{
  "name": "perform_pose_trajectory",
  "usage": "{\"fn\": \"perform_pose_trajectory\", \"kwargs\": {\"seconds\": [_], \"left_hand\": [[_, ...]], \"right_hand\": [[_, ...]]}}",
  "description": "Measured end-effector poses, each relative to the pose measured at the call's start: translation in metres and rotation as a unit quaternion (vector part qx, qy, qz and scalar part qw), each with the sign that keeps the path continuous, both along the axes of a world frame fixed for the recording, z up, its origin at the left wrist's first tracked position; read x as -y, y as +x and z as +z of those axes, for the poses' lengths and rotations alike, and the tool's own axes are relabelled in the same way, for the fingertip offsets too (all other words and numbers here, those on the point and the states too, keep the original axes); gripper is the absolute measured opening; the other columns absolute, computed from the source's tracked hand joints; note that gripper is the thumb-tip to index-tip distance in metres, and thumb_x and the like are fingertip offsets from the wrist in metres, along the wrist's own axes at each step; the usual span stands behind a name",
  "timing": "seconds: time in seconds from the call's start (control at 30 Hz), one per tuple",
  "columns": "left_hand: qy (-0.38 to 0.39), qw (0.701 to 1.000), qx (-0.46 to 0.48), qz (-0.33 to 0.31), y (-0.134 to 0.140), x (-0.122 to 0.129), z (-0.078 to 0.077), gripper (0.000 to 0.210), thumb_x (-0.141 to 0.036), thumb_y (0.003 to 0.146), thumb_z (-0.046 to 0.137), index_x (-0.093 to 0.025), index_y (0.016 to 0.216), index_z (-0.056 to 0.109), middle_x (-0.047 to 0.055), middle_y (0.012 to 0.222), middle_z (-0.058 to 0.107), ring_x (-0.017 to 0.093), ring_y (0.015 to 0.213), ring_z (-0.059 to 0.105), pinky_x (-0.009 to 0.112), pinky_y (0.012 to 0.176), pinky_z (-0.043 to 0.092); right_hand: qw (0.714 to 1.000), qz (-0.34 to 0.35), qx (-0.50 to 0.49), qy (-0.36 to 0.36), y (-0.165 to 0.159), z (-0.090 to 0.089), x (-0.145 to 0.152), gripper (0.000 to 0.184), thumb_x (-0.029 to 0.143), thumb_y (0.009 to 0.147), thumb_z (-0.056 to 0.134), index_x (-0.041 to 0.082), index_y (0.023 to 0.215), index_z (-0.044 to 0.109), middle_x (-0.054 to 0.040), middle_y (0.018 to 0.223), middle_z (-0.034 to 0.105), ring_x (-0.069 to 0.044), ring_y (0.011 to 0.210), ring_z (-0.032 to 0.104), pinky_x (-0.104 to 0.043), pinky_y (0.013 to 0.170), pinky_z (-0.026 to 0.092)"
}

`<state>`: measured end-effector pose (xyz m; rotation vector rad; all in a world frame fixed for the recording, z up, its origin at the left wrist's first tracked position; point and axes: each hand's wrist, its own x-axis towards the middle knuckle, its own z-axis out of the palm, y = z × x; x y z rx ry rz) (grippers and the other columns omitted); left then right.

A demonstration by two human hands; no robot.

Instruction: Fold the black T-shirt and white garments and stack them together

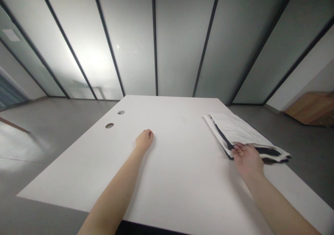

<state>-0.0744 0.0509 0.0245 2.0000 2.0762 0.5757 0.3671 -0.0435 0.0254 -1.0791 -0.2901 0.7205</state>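
Observation:
A folded stack of white fabric with black edging lies at the right side of the white table. Whether it is a garment or another cloth item, I cannot tell. My right hand is at the near edge of this fabric, its fingers closed on the top layers; the thumb side faces left. My left hand rests on the tabletop left of centre, curled into a loose fist, with nothing showing in it. It is well apart from the fabric.
Two round holes pierce the table's left part. Behind the far edge stands a frosted glass partition with dark frames. A wooden piece of furniture is on the grey floor at right. Part of a wooden leg shows at left.

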Motion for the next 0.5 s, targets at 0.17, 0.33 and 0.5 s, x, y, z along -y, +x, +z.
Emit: {"fn": "perform_pose_trajectory", "kwargs": {"seconds": [0.17, 0.33, 0.5], "left_hand": [[0.06, 0.995, -0.038, -0.063, 0.014, 0.007, 0.006, 0.029, -0.031, 0.106, 0.046, -0.025, 0.118, 0.071, 0.01, 0.122, 0.074, 0.027, 0.118, 0.067, 0.039, 0.106, 0.049], [0.125, 0.979, -0.081, -0.14, 0.034, 0.015, 0.001, 0.044, -0.037, 0.108, 0.042, -0.021, 0.145, 0.061, 0.011, 0.156, 0.058, 0.03, 0.154, 0.041, 0.045, 0.127, 0.032], [0.074, 0.971, -0.142, -0.177, 0.045, 0.015, -0.019, 0.067, -0.048, 0.109, 0.035, -0.012, 0.165, 0.036, 0.015, 0.175, 0.028, 0.035, 0.165, 0.013, 0.055, 0.132, 0.018]], "right_hand": [[0.962, 0.223, 0.157, -0.016, -0.08, 0.001, -0.015, 0.031, 0.041, 0.082, 0.07, 0.025, 0.108, 0.067, -0.0038, 0.097, 0.075, -0.019, 0.084, 0.071, -0.03, 0.07, 0.06], [0.745, 0.328, 0.581, -0.022, -0.142, 0.005, -0.057, 0.052, 0.042, 0.098, 0.047, 0.021, 0.144, 0.061, -0.0151, 0.151, 0.062, -0.03, 0.143, 0.054, -0.052, 0.121, 0.039], [0.529, 0.328, 0.769, -0.146, -0.174, -0.009, -0.076, 0.067, 0.043, 0.107, 0.036, 0.012, 0.166, 0.036, -0.018, 0.176, 0.026, -0.039, 0.163, 0.018, -0.057, 0.129, 0.018]]}}
